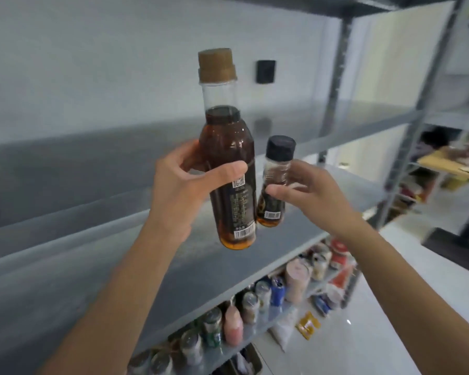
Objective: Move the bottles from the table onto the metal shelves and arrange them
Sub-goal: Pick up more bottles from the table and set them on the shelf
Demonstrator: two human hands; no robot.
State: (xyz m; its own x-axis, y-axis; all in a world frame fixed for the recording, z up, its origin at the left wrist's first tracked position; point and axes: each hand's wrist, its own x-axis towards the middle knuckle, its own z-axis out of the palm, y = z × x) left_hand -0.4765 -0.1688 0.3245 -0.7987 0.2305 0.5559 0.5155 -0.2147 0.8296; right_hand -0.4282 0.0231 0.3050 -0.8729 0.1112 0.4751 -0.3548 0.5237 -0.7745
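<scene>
Reaches up with both bare forearms from the lower edge of the view. Grips with the left hand (186,182) the tall bottle (228,147) of brown liquid (tan cap, clear neck, dark label), thumb laid across the front of the label and the other fingers curled behind the shoulder. Pinches with the right hand (309,190) the small bottle (275,169) with the black cap, thumb in front and fingers wrapped behind the body. Holds both bottles upright in the air, the small one just to the right of the tall one and lower; cannot tell if touching at the base. Holds them over the grey metal shelf board (174,266), not resting on it. Shows under this board a lower shelf (311,286) crowded with cans and bottles, and a yellow packet (307,324) on the white floor beside it. Shows farther back a pale wall with a small black box (266,71), and at the far right another rack (406,147) with blurred goods.
</scene>
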